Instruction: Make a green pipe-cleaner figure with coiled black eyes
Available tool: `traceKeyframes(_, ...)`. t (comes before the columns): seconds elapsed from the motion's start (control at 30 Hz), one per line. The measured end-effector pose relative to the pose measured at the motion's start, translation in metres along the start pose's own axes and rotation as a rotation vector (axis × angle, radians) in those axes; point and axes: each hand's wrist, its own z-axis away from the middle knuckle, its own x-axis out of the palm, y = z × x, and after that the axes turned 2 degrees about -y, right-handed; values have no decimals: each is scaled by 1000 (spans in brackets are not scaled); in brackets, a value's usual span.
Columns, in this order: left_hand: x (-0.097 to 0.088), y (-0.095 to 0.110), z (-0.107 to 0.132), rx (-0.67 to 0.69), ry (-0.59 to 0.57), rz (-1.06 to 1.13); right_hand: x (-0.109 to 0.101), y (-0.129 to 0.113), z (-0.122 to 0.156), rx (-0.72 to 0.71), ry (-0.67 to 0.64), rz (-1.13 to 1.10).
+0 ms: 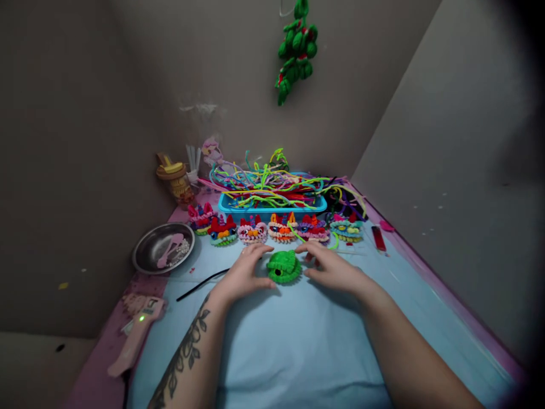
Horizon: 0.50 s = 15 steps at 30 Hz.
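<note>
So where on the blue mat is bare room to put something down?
The near blue mat between the two forearms is bare, and also the right strip beside the right hand. Crowded: the row of figures before the blue tray, and the metal bowl at left.

Fuzzy piece (283, 267): bright green, one black spot; tray (272, 205): turquoise blue; pipe cleaners (272, 184): neon yellow, green, pink, purple, red mixed; mat (298, 341): pale blue; table edge (97, 392): pink; bowl (147, 254): silver; hanging ornament (296, 51): green with red flecks; forearm tattoo (187, 346): black leaf pattern.
</note>
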Motion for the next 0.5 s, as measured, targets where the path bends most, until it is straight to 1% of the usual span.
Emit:
traceKeyframes(0.1,9,0,0,55,-10,-87,11,-3,-2,-10,-8,15)
traceKeyframes(0.2,15,-4,-1,54,-23,-180,25,-5,-6,6,-15,-6)
traceKeyframes(0.27,14,-7,-1,44,-23,-214,30,-6,-8,14,-7,-28)
traceKeyframes(0.33,11,-9,0,39,-16,-215,30,-7,-8,4,24,-36)
traceKeyframes(0.4,7,-9,1,35,-13,-197,27,-8,-7,-31,49,1)
traceKeyframes(0.5,6,-6,1,19,-18,-181,20,-9,-6,-115,37,92)
